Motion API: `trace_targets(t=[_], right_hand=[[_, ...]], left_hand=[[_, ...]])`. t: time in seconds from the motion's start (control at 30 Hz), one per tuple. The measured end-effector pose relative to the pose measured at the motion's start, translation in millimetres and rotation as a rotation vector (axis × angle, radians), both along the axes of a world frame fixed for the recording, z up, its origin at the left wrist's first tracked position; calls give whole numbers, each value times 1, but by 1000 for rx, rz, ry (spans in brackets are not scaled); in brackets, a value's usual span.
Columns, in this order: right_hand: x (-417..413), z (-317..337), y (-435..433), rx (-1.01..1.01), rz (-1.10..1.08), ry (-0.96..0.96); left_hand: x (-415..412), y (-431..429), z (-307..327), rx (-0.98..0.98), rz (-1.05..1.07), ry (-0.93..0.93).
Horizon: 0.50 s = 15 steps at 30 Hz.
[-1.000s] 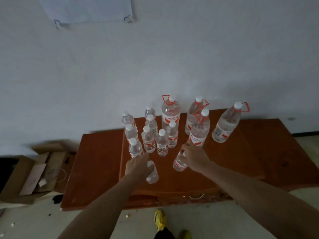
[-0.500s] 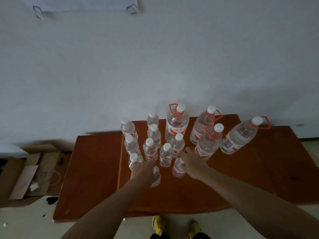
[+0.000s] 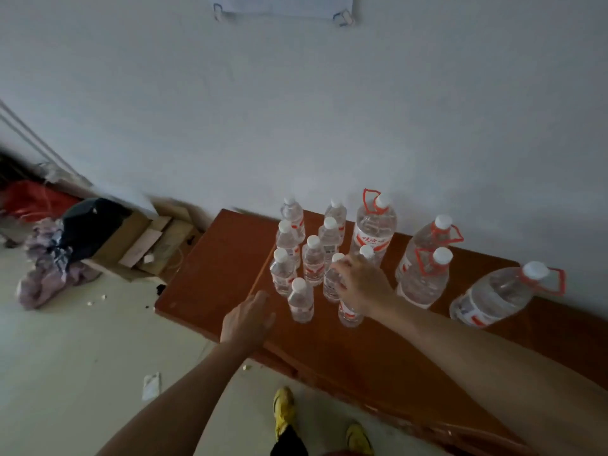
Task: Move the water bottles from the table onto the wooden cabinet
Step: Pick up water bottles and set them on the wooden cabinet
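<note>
All bottles in view stand on the cabinet, so you look nearly done. Your left hand hovers flat and empty at their 8 o'clock; your right hand covers the front bottle at 6 o'clock, grip unclear

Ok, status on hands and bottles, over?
Left hand open, empty, beside front small bottle. Right hand over second small bottle, grip hidden. Both on wooden cabinet, tight against other bottles.
</note>
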State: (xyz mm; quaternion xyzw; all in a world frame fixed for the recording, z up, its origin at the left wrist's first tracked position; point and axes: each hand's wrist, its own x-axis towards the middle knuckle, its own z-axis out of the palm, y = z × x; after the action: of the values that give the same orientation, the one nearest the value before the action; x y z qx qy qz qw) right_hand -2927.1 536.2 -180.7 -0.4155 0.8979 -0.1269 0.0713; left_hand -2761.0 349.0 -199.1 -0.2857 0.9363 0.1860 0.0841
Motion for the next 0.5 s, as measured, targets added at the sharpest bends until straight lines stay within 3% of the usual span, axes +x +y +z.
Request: trace_targets(t=[0.2,0.5], right_hand=[[86,11,-69,22,368,-50],[322,22,-173,28,1015,85]], left_hand=[[138,13,23,-38,287,-16],[410,13,42,-165,743,-53]])
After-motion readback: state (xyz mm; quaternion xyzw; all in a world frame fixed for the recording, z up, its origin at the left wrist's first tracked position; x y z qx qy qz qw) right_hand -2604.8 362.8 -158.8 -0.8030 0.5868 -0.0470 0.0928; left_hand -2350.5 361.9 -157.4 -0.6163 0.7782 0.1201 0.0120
